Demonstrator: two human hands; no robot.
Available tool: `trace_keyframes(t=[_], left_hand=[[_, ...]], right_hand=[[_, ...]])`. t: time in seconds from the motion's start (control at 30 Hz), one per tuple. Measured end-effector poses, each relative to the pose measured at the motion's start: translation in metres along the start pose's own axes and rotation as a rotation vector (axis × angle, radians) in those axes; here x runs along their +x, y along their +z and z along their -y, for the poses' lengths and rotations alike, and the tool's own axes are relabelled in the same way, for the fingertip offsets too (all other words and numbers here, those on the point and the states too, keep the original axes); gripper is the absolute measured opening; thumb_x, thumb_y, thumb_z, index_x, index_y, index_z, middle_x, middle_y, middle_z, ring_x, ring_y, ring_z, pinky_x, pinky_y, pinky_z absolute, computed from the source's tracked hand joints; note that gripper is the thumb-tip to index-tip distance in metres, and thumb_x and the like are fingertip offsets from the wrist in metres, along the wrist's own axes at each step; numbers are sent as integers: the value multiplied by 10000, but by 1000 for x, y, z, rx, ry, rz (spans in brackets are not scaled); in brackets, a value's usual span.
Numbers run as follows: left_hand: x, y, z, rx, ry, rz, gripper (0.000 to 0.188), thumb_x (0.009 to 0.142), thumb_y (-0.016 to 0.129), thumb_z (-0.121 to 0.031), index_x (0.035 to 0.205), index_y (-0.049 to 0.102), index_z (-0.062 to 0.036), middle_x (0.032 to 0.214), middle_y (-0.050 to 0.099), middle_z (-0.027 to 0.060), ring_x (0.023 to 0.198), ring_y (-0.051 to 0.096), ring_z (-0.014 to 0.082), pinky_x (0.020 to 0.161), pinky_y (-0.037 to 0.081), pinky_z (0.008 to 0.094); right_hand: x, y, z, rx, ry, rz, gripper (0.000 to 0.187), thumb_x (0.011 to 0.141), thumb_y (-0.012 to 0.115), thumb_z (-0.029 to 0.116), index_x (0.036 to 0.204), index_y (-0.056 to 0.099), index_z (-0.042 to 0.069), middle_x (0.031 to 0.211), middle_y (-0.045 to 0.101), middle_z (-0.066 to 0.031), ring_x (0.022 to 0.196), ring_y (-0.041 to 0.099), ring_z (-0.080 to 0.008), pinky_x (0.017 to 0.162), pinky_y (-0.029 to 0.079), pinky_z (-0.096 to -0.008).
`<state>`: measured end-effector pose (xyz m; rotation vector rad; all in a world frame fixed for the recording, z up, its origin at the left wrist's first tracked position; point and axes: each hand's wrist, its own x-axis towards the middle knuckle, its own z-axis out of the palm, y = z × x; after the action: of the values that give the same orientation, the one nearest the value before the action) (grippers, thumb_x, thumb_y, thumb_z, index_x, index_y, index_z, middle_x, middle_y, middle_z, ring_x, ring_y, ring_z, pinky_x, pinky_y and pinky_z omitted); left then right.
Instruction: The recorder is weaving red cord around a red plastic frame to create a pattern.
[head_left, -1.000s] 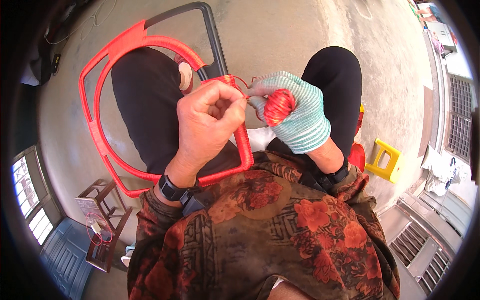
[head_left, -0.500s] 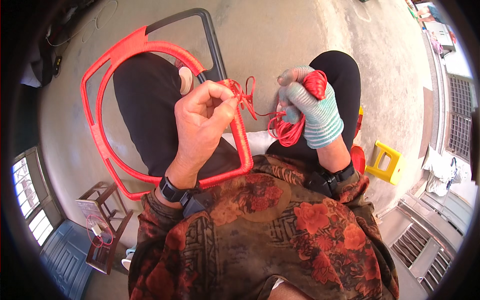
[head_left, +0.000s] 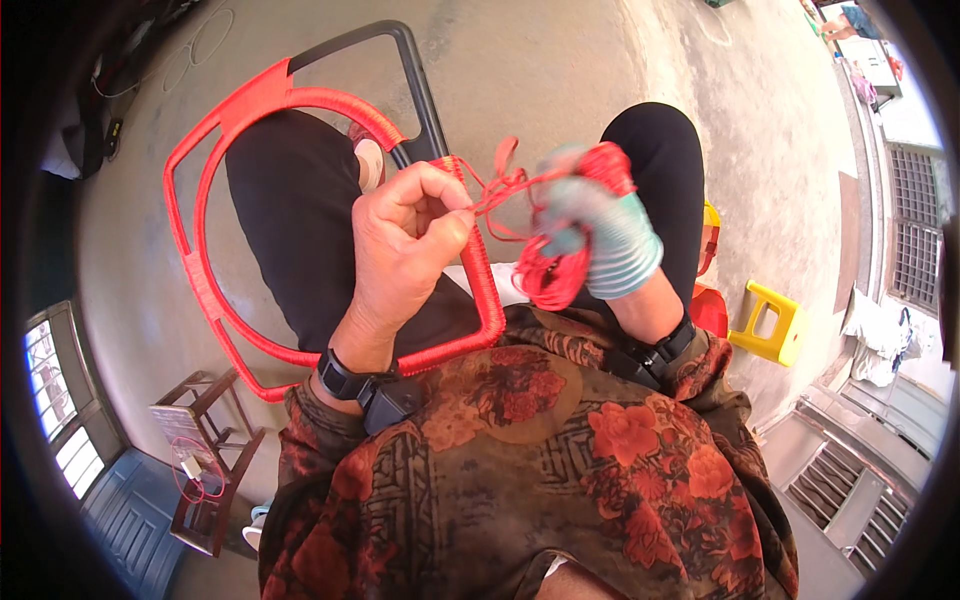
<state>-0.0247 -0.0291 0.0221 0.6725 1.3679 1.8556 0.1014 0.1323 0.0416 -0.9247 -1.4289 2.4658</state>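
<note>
A frame (head_left: pixel 205 287) rests across my left thigh, mostly wrapped in red cord, with bare dark metal at its top right corner. Beside its right bar, my bare left hand (head_left: pixel 405 235) pinches a strand of red cord (head_left: pixel 500 185) between thumb and forefinger. Loose loops and a tangle of that cord stretch over to my right hand (head_left: pixel 600 225), which wears a pale green striped glove and is blurred by motion. A wound bundle of red cord (head_left: pixel 610 167) sticks up out of the gloved fist, and a looped hank (head_left: pixel 550 278) hangs below it.
To the right stands a yellow plastic stool (head_left: pixel 770 322), with something red beside my right thigh. A wooden stool (head_left: pixel 210 450) carrying a small white object is at the lower left, near a blue door (head_left: pixel 135 525). Thin cable lies on the floor at the upper left.
My gloved right hand has moved left with the cord bundle, nearer my left hand. The cord between them has bunched up and shifted. My left hand has hardly moved.
</note>
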Motion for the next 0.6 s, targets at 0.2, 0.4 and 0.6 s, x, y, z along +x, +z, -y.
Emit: trace_keyframes(t=[0.2, 0.4, 0.6], left_hand=[[1, -6, 4, -27, 64, 3, 60, 817, 512, 30, 833, 550, -14, 928, 609, 92, 684, 546, 74, 594, 440, 203], [-3, -22, -2, -366, -35, -120, 57, 901, 427, -58, 905, 483, -65, 1087, 636, 197, 678, 618, 141, 540, 479, 235], [-3, -35, 1, -519, 0, -172, 89, 929, 394, -64, 941, 482, -65, 1068, 642, 231, 665, 647, 171, 515, 490, 247]], right_hand=[[-6, -46, -2, 321, -251, -99, 132, 882, 612, 161, 960, 586, 57, 640, 467, 21, 489, 420, -78, 467, 381, -255], [-42, -122, 7, 109, -275, -312, 286, 957, 576, 265, 1145, 604, 51, 612, 388, 63, 435, 335, -56, 419, 320, -242], [-108, -266, 30, -11, -263, -952, 159, 866, 711, 272, 919, 639, 141, 534, 326, 70, 415, 283, -69, 400, 278, -250]])
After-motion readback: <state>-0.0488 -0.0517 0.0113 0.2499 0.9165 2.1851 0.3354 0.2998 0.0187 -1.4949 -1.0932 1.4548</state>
